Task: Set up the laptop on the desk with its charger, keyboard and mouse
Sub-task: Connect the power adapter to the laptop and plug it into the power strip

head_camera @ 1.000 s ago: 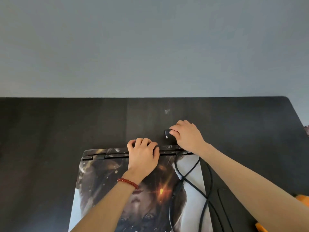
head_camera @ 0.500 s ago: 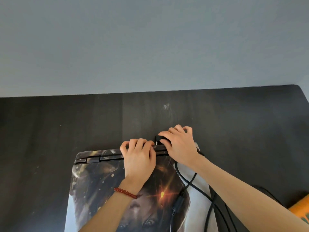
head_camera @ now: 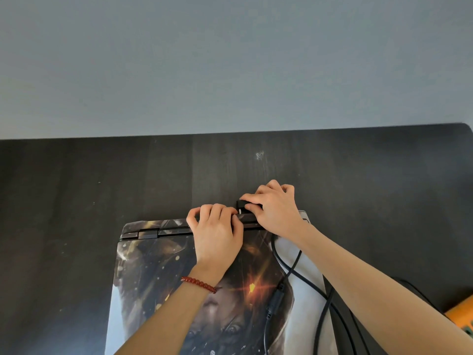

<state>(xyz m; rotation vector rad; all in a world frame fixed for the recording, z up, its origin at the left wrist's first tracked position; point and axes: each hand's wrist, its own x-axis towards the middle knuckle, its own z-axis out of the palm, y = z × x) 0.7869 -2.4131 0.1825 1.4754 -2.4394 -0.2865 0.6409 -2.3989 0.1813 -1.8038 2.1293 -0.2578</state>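
A closed laptop (head_camera: 158,272) with a printed picture on its lid lies on the dark desk (head_camera: 102,180), hinge side away from me. My left hand (head_camera: 217,231) rests on the lid with its fingers curled over the rear edge. My right hand (head_camera: 273,208) pinches the black charger plug (head_camera: 242,204) right at that rear edge; whether the plug sits in its port is hidden. The black charger cable (head_camera: 289,270) loops over the lid's right part. Keyboard and mouse are not identifiable.
A grey wall stands behind the desk's far edge. A dark flat object (head_camera: 358,326) lies just right of the laptop under my right forearm. An orange object (head_camera: 460,316) shows at the lower right edge. Bare desk surface spreads left and behind the laptop.
My right hand brought the plug down and left to the laptop's rear edge, beside my left fingers. My left hand stayed on the lid.
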